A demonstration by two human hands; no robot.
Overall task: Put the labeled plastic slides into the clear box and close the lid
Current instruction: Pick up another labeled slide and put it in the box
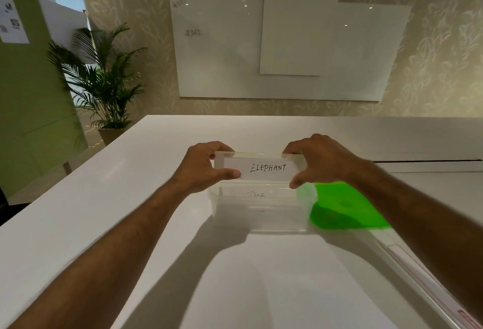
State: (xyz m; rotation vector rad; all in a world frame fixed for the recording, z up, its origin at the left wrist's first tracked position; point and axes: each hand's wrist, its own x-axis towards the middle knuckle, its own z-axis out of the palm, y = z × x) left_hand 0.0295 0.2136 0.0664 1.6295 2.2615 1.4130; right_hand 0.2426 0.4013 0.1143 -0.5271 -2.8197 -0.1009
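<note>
A clear plastic slide (261, 168) with a white label reading ELEPHANT is held upright over the far side of the clear box (258, 220). My left hand (206, 166) pinches its left end and my right hand (317, 159) pinches its right end. Inside the box another slide (257, 195) stands upright, its label partly visible and reading something like DOG. The box's green lid (345, 207) lies open on the table, touching the box's right side and partly under my right forearm.
The box sits on a white table (130, 198). A long clear strip with red marks (428, 284) lies along the table's right side. A potted palm (104, 85) stands off the table's far left, and whiteboards hang on the wall behind.
</note>
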